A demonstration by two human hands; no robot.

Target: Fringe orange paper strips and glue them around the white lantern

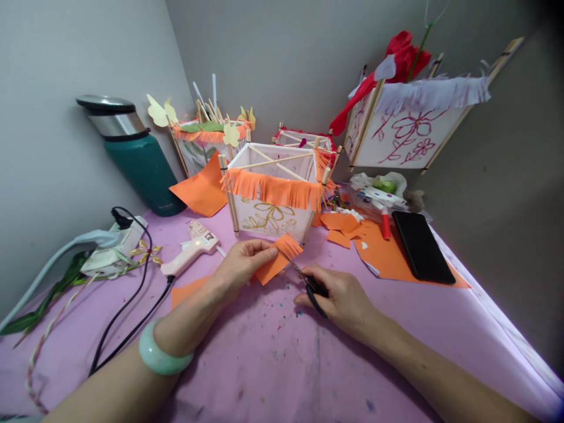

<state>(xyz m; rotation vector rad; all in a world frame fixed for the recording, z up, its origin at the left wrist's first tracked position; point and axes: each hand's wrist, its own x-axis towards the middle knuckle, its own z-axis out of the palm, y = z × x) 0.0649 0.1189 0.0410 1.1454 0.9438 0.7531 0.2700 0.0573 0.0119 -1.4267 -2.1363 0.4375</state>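
Note:
My left hand (244, 262) pinches a small piece of orange paper (274, 264) by its left side, and slits run along the paper's upper right edge. In my right hand (341, 294) is a pair of black-handled scissors (316, 292), with the blades at the slit edge of the paper. Just behind both hands stands a white paper lantern (268, 214) framed in wooden sticks, with an orange fringe (275, 189) along its top and a golden flower drawing on its front. A green bangle (161, 352) circles my left forearm.
A glue gun (194, 252), a power strip (110, 247) and cables lie left, near a teal bottle (143, 167). Other lanterns stand behind; one with red flowers (409, 132) hangs upper right. Orange sheets (383, 252), a phone (420, 247) and a red-capped marker (385, 225) are right.

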